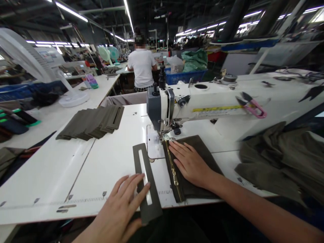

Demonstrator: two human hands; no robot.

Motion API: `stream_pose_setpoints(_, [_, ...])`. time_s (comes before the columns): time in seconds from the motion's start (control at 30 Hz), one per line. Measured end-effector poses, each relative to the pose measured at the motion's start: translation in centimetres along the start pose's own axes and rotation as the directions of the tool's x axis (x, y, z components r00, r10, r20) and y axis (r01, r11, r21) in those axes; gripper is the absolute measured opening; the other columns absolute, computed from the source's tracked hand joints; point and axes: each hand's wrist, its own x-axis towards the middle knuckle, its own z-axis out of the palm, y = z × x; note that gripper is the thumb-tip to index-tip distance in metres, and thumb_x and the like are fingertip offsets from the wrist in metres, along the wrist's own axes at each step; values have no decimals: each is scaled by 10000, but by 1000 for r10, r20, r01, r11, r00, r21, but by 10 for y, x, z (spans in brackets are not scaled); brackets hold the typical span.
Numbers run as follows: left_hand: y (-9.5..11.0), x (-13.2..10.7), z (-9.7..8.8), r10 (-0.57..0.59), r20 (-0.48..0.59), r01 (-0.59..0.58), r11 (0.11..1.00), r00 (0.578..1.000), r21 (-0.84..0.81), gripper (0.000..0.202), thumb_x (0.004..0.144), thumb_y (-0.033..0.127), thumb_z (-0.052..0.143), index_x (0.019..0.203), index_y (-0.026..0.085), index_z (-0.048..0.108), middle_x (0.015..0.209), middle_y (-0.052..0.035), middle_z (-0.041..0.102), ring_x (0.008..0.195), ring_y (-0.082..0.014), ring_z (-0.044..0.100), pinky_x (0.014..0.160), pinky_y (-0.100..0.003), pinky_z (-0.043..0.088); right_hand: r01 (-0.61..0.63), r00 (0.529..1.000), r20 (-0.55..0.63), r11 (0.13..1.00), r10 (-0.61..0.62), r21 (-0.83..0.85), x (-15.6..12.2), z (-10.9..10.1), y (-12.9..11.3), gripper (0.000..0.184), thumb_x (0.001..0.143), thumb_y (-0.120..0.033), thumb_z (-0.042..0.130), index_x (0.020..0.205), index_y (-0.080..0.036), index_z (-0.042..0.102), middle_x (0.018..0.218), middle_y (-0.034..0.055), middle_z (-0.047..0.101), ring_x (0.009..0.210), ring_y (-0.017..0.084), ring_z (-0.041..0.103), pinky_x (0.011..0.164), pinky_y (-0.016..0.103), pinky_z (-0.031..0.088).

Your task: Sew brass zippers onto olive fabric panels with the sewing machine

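Note:
My left hand [126, 199] holds a narrow dark olive fabric panel [138, 156] with a long slot cut in it. Its fingers lie over the panel's near half, and the thumb is at the lower edge, partly hidden. The panel lies left of the needle plate [155, 145], its near end over the table edge. Flat on a larger olive fabric piece [205, 152] rests my right hand [189, 163], fingers stretched out. Along that piece's left edge runs a brass zipper [174, 173], its far end by the presser foot [164, 135] of the sewing machine [174, 104].
A fanned stack of slotted panels [91, 121] lies at left on the table. Crumpled olive fabric [273, 162] is at right. Pink thread snips [254, 106] rest against the machine arm. Beyond are a white fan [73, 98], a blue crate [174, 78] and a seated person [142, 67].

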Motion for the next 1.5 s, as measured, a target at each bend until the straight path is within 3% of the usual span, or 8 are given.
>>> stream_pose_setpoints(0.13, [-15, 6, 2, 12, 10, -12, 999, 1000, -29, 774, 762, 410, 571, 1396, 200, 181, 1465, -148, 116, 1309, -384, 160, 997, -587, 274, -27, 1000, -6, 1000, 27, 15, 1, 1, 0, 436, 868, -207, 357, 1294, -148, 426, 1387, 57, 368, 1266, 184, 319, 1001, 396, 285])
stream_pose_setpoints(0.27, [-24, 15, 1, 3, -37, -6, 996, 999, -90, 740, 750, 369, 559, 1382, 167, 232, 1370, -143, 355, 1267, -348, 289, 1017, -547, 297, -23, 999, -31, 1000, 24, 19, 3, 3, 3, 438, 866, -213, 368, 1292, -134, 426, 1378, 79, 379, 1259, 200, 332, 983, 407, 311])
stream_pose_setpoints(0.47, [-35, 41, 11, -99, -212, 73, 989, 972, -125, 363, 838, 172, 405, 1181, 164, 524, 1311, -129, 445, 1223, -300, 390, 955, -480, 421, 5, 1000, -16, 1000, -5, 12, -1, 6, 2, 448, 873, -204, 345, 1296, -69, 406, 1387, 125, 351, 1295, 206, 274, 1050, 432, 249])
stream_pose_setpoints(0.63, [-48, 54, 12, -153, -435, 70, 977, 887, -201, 262, 869, 148, 402, 1042, 177, 597, 984, -65, 669, 882, -192, 642, 788, -357, 554, -19, 1000, 19, 1000, 19, -1, -12, 4, -12, 463, 878, -220, 342, 1312, -66, 384, 1404, 116, 318, 1309, 197, 239, 1069, 428, 226])
stream_pose_setpoints(0.77, [-30, 72, 6, -107, -590, -53, 967, 801, -247, 265, 873, 103, 418, 1084, 185, 557, 1097, -69, 629, 988, -178, 609, 842, -332, 534, -42, 999, 10, 999, 42, 21, -18, 3, -19, 465, 872, -216, 352, 1313, -72, 384, 1404, 116, 319, 1311, 195, 235, 1076, 430, 214])
stream_pose_setpoints(0.93, [-7, 107, 21, 86, -476, -159, 981, 875, -114, 221, 876, 93, 408, 1008, 105, 584, 1094, -141, 623, 1030, -228, 585, 894, -397, 499, -2, 1000, 11, 999, 1, 49, -18, 3, -16, 471, 865, -186, 357, 1326, -89, 370, 1392, 118, 345, 1318, 204, 212, 1072, 431, 219])
stream_pose_setpoints(1.1, [-8, 115, 28, 109, -307, -149, 983, 946, -108, 257, 893, 99, 355, 1003, 111, 587, 1176, -162, 568, 1117, -244, 521, 995, -477, 383, -11, 1000, 7, 997, 10, 77, -18, 1, -16, 490, 838, -165, 371, 1323, -98, 378, 1385, 112, 359, 1315, 216, 219, 1073, 440, 210])
stream_pose_setpoints(1.5, [-12, 117, 23, 103, -227, -122, 990, 968, -71, 299, 929, 142, 272, 946, 124, 569, 1236, -158, 520, 1194, -225, 444, 1006, -473, 378, -138, 986, -68, 978, 150, 155, -5, 0, -18, 435, 886, -158, 329, 1315, -123, 388, 1318, 95, 456, 1212, 199, 379, 1011, 407, 281])
